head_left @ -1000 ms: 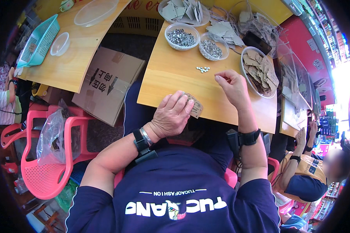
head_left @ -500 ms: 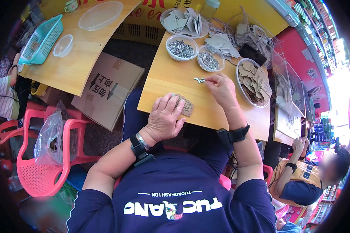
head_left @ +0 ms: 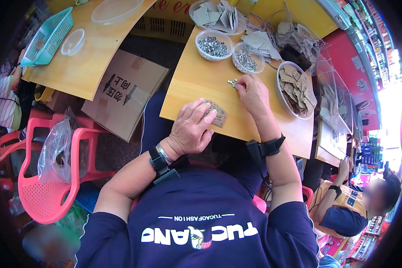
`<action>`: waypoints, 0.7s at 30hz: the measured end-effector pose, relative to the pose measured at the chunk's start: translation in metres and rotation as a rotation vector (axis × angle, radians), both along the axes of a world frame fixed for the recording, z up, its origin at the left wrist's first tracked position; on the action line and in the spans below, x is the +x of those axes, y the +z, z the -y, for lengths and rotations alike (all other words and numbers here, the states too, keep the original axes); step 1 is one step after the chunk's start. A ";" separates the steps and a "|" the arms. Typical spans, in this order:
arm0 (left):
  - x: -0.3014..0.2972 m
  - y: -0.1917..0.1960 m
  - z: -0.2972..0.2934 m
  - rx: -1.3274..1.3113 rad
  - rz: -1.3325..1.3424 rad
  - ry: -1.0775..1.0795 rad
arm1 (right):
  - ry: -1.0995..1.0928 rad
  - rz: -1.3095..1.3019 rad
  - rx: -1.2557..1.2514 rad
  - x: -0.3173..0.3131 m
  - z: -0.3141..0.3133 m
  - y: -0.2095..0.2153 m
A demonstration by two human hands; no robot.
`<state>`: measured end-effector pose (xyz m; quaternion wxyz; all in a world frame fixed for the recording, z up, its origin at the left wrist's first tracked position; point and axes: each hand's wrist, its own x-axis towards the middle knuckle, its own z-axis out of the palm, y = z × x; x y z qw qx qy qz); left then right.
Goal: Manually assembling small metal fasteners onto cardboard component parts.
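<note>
My left hand (head_left: 192,128) lies over a small brown printed card (head_left: 219,117) at the table's near edge. Its fingers rest flat on the card and cover part of it, with the thumb apart. Farther right, my right hand (head_left: 253,96) has its thumb and fingers pinched together beside a few small shiny studs (head_left: 231,82) on the tabletop. Whatever is between those fingertips is too small to make out. Beyond them stand two clear bowls of silvery studs, a left bowl (head_left: 214,46) and a right bowl (head_left: 247,61).
Brown cards fill a round tub (head_left: 295,91) right of my right hand. Pale cards (head_left: 223,15) and clear plastic bags (head_left: 297,38) crowd the back. A cardboard box (head_left: 123,91) and a pink chair (head_left: 44,203) stand left. A person (head_left: 348,201) sits at far right.
The whole view has shifted slightly. My right fingertips now cover more of the small stud pile. My left hand stays on the card.
</note>
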<state>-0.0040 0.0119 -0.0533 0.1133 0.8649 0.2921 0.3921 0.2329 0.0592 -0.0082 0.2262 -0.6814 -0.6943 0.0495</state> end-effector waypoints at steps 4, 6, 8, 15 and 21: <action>-0.004 0.001 0.001 0.042 0.034 -0.061 | -0.032 -0.144 0.027 -0.003 0.012 0.006; 0.000 0.001 0.004 0.078 0.046 -0.130 | -0.066 -0.275 0.005 -0.004 0.026 0.012; 0.003 -0.002 0.007 0.074 0.026 -0.133 | -0.019 -0.390 -0.069 -0.002 0.042 0.013; 0.005 -0.007 0.007 0.061 0.000 -0.134 | 0.010 -0.549 -0.097 -0.017 0.093 0.002; 0.007 -0.005 0.006 0.071 -0.055 -0.114 | 0.035 -0.486 -0.077 -0.031 0.089 0.000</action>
